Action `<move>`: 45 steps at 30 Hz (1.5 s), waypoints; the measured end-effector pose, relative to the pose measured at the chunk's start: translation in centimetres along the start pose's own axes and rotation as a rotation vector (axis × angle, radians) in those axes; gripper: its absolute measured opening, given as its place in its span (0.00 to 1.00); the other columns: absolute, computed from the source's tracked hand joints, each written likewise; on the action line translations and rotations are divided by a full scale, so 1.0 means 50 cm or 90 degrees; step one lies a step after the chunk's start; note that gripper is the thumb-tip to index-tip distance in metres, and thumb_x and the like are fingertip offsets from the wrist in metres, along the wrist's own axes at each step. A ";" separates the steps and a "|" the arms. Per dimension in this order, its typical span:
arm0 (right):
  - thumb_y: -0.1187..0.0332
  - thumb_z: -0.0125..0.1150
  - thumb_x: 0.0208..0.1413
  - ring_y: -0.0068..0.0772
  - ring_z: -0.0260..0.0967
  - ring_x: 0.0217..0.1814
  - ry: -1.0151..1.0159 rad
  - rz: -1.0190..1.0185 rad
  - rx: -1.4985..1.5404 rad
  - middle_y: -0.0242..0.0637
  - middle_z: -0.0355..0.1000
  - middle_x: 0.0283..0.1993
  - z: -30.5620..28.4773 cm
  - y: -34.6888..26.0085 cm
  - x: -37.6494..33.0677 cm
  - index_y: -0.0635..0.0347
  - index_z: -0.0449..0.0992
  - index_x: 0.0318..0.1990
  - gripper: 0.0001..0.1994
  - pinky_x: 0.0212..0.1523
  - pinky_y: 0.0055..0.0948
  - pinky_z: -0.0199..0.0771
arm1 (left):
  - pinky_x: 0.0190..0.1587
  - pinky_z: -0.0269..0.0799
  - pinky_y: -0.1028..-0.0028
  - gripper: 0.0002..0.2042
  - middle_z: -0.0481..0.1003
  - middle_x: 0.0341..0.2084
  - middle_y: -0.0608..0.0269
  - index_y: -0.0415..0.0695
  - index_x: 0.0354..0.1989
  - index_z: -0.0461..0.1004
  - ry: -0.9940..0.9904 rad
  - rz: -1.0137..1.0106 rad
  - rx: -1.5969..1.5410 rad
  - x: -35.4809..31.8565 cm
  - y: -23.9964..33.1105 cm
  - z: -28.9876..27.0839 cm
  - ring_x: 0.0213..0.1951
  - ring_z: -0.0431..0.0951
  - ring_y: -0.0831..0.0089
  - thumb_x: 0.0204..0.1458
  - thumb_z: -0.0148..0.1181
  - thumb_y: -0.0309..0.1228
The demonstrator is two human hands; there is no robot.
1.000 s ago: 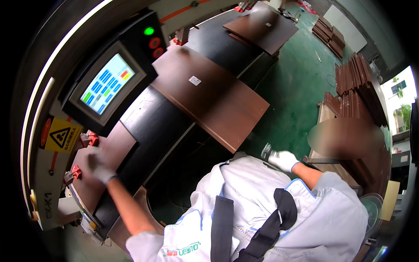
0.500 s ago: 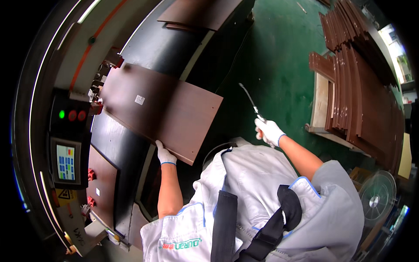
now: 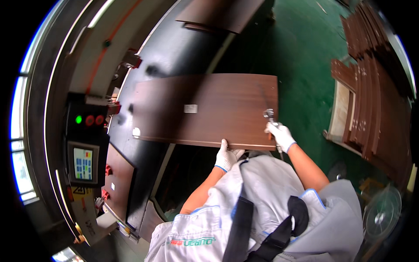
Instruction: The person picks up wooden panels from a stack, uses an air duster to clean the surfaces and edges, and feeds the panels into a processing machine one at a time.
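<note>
A brown wood-grain panel [image 3: 227, 109] with a small white label lies partly over the black machine bed, its right half jutting out past the bed. My left hand [image 3: 226, 158], in a white glove, grips the panel's near edge, the thumb on top and the other fingers underneath. In my gloved right hand [image 3: 281, 135] is a metal air blow gun [image 3: 269, 114], held over the panel's right end. Its thin nozzle points away from me and is blurred against the brown surface.
Left stands a machine with a control box [image 3: 85, 139], lit green button and screen. Other brown panels lie on the bed at the far end [image 3: 218, 15] and near left [image 3: 118, 183]. Stacked panels [image 3: 371, 100] rest on a pallet at right, near a clear reel [image 3: 382, 214].
The panel has turned and shifted right, off the red clamps and closer to me. My left hand moved right with it, and the blow gun came from beside the panel to over its right end.
</note>
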State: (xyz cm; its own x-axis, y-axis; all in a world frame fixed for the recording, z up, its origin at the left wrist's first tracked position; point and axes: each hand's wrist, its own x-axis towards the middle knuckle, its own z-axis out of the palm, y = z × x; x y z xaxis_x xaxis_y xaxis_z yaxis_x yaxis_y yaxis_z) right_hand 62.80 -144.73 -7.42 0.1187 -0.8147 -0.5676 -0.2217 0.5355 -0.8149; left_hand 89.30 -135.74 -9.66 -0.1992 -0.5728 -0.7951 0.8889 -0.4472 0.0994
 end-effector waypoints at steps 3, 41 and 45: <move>0.61 0.61 0.61 0.19 0.66 0.27 0.086 -0.103 -0.019 0.26 0.70 0.28 -0.024 -0.089 0.022 0.60 0.68 0.58 0.21 0.31 0.24 0.68 | 0.70 0.55 0.44 0.36 0.57 0.69 0.44 0.39 0.70 0.53 0.038 0.083 0.021 -0.007 0.042 -0.003 0.70 0.57 0.42 0.64 0.51 0.55; 0.52 0.59 0.57 0.24 0.63 0.22 -0.272 -0.034 -0.398 0.31 0.71 0.25 0.121 -0.510 0.443 0.57 0.77 0.31 0.16 0.22 0.29 0.62 | 0.59 0.70 0.47 0.14 0.73 0.53 0.53 0.40 0.57 0.66 0.257 0.767 -0.477 -0.162 0.059 -0.268 0.55 0.74 0.54 0.65 0.54 0.27; 0.51 0.60 0.59 0.46 0.78 0.36 -0.105 -0.498 -0.670 0.45 0.78 0.29 0.263 -0.542 0.556 0.62 0.77 0.33 0.19 0.41 0.41 0.74 | 0.59 0.70 0.48 0.13 0.73 0.54 0.52 0.39 0.56 0.68 0.230 0.769 -0.587 -0.059 0.010 -0.221 0.55 0.74 0.52 0.66 0.53 0.28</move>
State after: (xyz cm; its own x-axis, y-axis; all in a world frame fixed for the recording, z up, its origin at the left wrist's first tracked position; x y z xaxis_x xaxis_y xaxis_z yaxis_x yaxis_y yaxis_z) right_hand 84.82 -178.99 -2.65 0.6576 -0.7509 -0.0609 -0.6733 -0.5495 -0.4947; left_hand 94.86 -126.68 -13.88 0.7783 -0.0185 -0.6276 0.4069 0.7761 0.4817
